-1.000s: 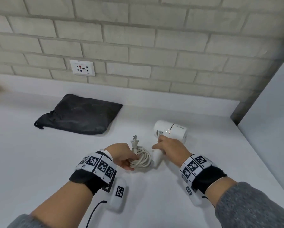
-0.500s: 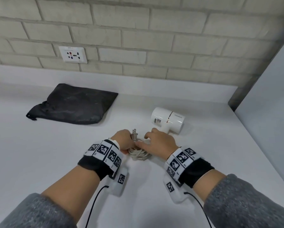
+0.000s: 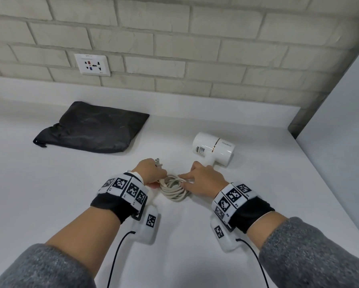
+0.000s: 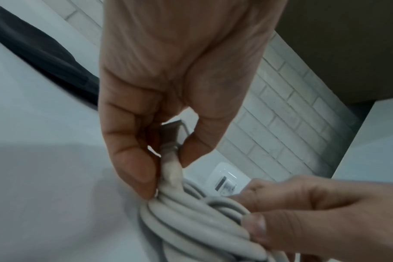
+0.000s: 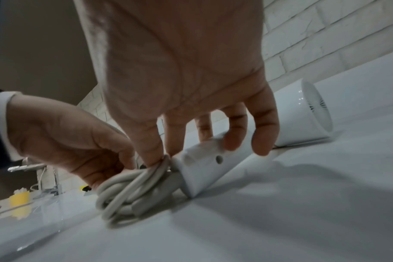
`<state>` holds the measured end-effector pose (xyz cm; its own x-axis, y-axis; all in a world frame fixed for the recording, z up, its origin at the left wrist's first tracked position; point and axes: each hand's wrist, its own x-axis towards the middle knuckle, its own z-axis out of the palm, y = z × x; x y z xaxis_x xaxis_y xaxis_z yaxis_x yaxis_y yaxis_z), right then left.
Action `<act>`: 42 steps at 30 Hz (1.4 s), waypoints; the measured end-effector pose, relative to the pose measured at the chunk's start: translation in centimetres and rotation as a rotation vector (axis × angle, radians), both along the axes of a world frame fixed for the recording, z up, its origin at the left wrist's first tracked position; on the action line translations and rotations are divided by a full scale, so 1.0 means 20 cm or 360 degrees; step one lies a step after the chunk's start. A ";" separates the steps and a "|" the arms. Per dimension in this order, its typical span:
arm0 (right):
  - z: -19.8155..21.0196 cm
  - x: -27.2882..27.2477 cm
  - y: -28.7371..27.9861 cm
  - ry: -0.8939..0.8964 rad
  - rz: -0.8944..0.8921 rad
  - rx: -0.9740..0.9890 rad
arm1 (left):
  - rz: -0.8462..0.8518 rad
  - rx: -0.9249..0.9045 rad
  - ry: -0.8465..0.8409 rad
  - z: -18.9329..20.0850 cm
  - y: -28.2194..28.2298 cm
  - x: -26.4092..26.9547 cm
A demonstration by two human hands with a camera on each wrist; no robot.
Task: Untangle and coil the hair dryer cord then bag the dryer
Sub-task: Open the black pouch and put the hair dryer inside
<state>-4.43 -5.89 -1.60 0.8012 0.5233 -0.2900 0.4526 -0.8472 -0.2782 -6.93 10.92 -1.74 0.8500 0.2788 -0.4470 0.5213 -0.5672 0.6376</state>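
Cord is gathered into a compact bundle of loops on the table, lying between the two hands; no loose tangle is visible, so the coiling step is judged essentially complete. Left hand is closed in a pinch at the base of the plug, whose prongs project beyond its fingers. Right hand has fingers extended and spread: the inner ones press the far side of the coil, the outer ones rest on the dryer handle. Hair dryer lies on its side just beyond the right hand. Black bag lies flat, well beyond the left hand and to its outer side; whether its mouth is open cannot be determined. Bagging remains outstanding.
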 end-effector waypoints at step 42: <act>0.18 0.29 0.31 0.0440 -0.0541 0.1427 | -0.0318 0.0137 -0.0842 0.25 0.26 0.00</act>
<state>1.28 0.35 2.02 0.9130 0.3957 -0.0991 0.0478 -0.3449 -0.9374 -6.88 16.22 3.35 0.9918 0.1063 0.0710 0.0210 -0.6834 0.7298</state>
